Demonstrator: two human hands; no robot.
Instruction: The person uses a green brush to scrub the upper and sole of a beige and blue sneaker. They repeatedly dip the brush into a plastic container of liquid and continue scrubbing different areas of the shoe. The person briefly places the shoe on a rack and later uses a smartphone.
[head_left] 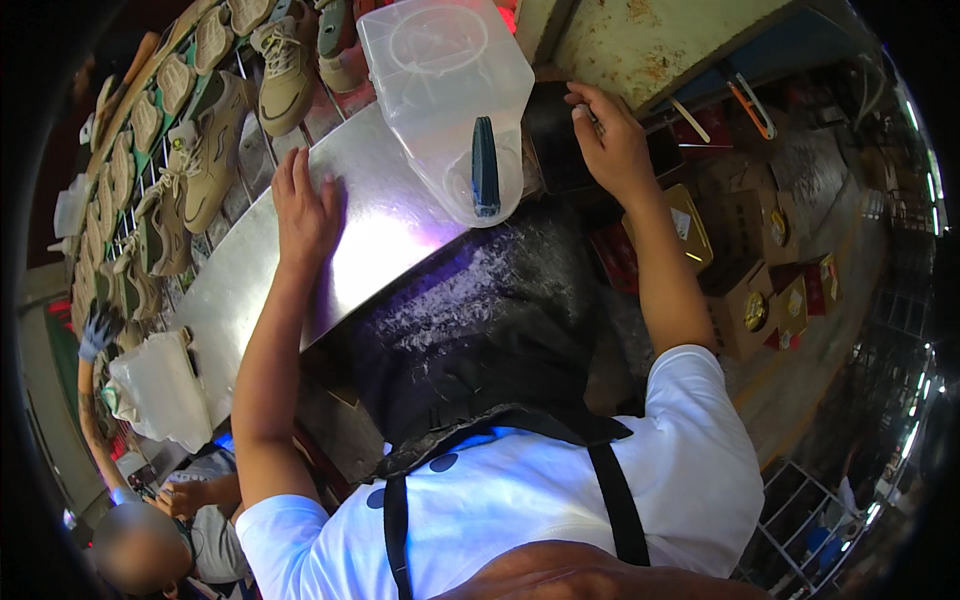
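My left hand [307, 208] lies flat on the shiny metal table [375, 190], fingers stretched out, holding nothing. My right hand [612, 148] is at the edge of a black bin [565, 150], its fingers loosely bent and apart; I see nothing held in it. Between my hands stands a translucent plastic container [430, 90] at the table's edge. A dark blue, long narrow tool [485, 165] is at its near, rounded end; its exact kind I cannot tell.
Beige shoes [285, 75] and soles hang on a rack along the left. A whitish plastic block or bag [165, 385] sits at the table's near left end. Another person's gloved hand [98, 330] reaches toward the rack. Cardboard boxes [740, 230] and tins stand at right.
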